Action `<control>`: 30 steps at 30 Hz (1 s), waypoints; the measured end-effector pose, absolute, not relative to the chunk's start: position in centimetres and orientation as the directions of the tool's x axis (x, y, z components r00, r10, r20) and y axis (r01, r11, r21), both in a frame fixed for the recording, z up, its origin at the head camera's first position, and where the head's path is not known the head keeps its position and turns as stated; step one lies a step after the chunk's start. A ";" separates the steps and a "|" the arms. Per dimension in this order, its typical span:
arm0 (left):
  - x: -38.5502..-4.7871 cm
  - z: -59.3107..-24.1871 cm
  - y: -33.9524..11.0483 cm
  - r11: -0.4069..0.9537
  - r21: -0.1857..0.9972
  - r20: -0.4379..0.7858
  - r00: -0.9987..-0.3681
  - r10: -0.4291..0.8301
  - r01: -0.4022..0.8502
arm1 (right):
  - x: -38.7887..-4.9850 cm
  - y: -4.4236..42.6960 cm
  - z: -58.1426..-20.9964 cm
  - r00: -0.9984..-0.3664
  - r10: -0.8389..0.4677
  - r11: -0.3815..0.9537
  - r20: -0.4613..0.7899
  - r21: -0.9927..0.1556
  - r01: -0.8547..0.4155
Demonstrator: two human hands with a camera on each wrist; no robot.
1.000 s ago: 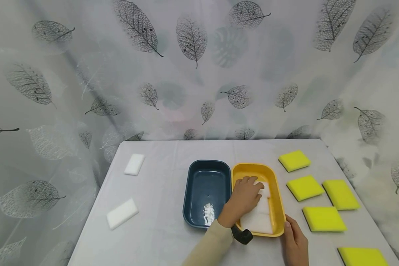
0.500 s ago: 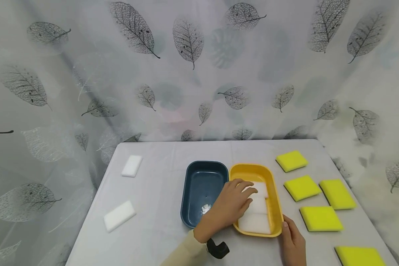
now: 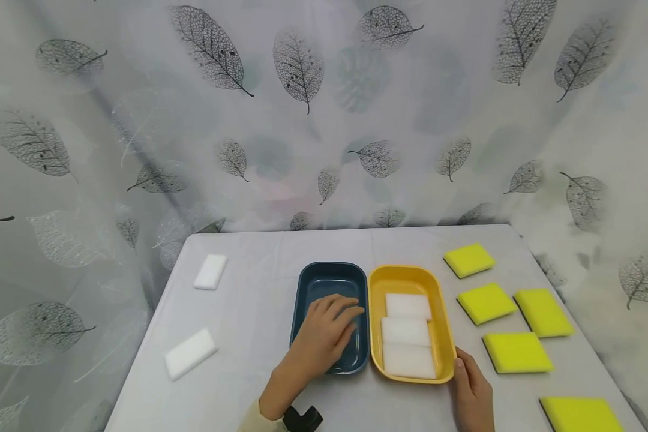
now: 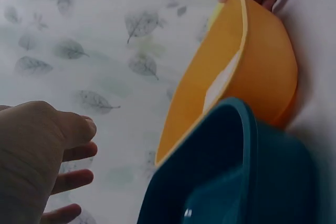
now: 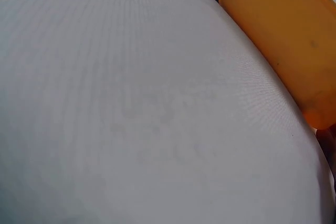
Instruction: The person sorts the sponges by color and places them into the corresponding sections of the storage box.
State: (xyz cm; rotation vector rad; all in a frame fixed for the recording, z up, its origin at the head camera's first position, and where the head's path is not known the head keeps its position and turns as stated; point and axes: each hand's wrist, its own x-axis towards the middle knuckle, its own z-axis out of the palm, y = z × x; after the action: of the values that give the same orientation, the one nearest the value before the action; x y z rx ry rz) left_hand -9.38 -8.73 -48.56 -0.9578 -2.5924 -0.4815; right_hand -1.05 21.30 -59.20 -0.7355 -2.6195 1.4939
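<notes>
My left hand hovers over the dark blue plastic container, its fingers loosely bent and holding nothing. In the left wrist view the same left hand has its thumb and fingers apart. Beside the blue container stands a yellow container. Inside it, 3 white sponges lie in a row: a far one, a middle one and a near one. My right hand grips the yellow container at its near right corner.
Two more white sponges lie on the left of the white-covered table: one far back, another nearer. Several yellow sponges with dark undersides, such as this one, are spread over the right side. A leaf-patterned curtain hangs behind.
My left hand has moved left, out of the yellow container and over the blue one, uncovering the white sponges. My right hand stays at the yellow container's corner. The head view has shifted slightly.
</notes>
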 end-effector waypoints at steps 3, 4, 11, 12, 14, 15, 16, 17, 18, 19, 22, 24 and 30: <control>-9.0 -48.8 -10.5 0.730 0.173 0.462 -0.709 0.533 0.661 | -1.1 21.3 -59.3 -0.887 0.417 0.426 -0.199 -0.819 0.384; -8.9 -48.9 -11.1 0.737 0.168 0.472 -0.709 0.523 0.655 | -1.1 21.3 -59.4 -0.889 0.413 0.424 -0.198 -0.822 0.380; -8.3 -50.4 -15.3 0.817 0.168 0.483 -0.769 0.420 0.551 | -1.1 21.3 -59.5 -0.887 0.414 0.428 -0.207 -0.816 0.390; -8.2 -50.6 -15.8 0.827 0.172 0.476 -0.780 0.406 0.535 | -1.1 21.3 -59.5 -0.886 0.415 0.427 -0.207 -0.816 0.390; -8.0 -50.8 -16.8 0.844 0.180 0.466 -0.800 0.378 0.504 | -1.0 21.4 -59.5 -0.890 0.410 0.431 -0.200 -0.817 0.382; -7.9 -50.9 -17.3 0.851 0.184 0.464 -0.807 0.365 0.491 | -1.0 21.4 -59.5 -0.891 0.406 0.431 -0.201 -0.818 0.381; -7.7 -51.1 -17.8 0.859 0.188 0.460 -0.815 0.351 0.476 | -1.0 21.5 -59.5 -0.891 0.404 0.434 -0.205 -0.815 0.384; -7.6 -51.2 -18.3 0.865 0.192 0.458 -0.822 0.338 0.463 | -1.0 21.5 -59.5 -0.893 0.401 0.434 -0.207 -0.815 0.384; -7.6 -51.3 -18.8 0.871 0.192 0.459 -0.826 0.327 0.452 | -1.0 21.5 -59.5 -0.892 0.400 0.433 -0.211 -0.814 0.386; -7.5 -51.5 -19.2 0.878 0.190 0.459 -0.831 0.315 0.438 | -1.0 21.5 -59.5 -0.891 0.400 0.435 -0.215 -0.811 0.391; -7.3 -52.1 -20.5 0.897 0.188 0.460 -0.842 0.281 0.401 | -1.0 21.5 -59.5 -0.890 0.402 0.429 -0.217 -0.814 0.392; -7.1 -52.5 -21.2 0.913 0.183 0.446 -0.858 0.254 0.365 | -1.0 21.5 -59.5 -0.891 0.402 0.421 -0.209 -0.822 0.383; -6.6 -53.4 -23.0 0.960 0.194 0.342 -0.931 0.128 0.203 | -1.0 21.4 -59.6 -0.891 0.414 0.417 -0.188 -0.830 0.369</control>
State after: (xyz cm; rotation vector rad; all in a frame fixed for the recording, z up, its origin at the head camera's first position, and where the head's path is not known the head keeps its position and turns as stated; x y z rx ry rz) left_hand -6.55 -23.04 -53.44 -0.2412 -2.7804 -0.3232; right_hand -0.97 21.44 -59.58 -0.7197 -2.6057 1.5080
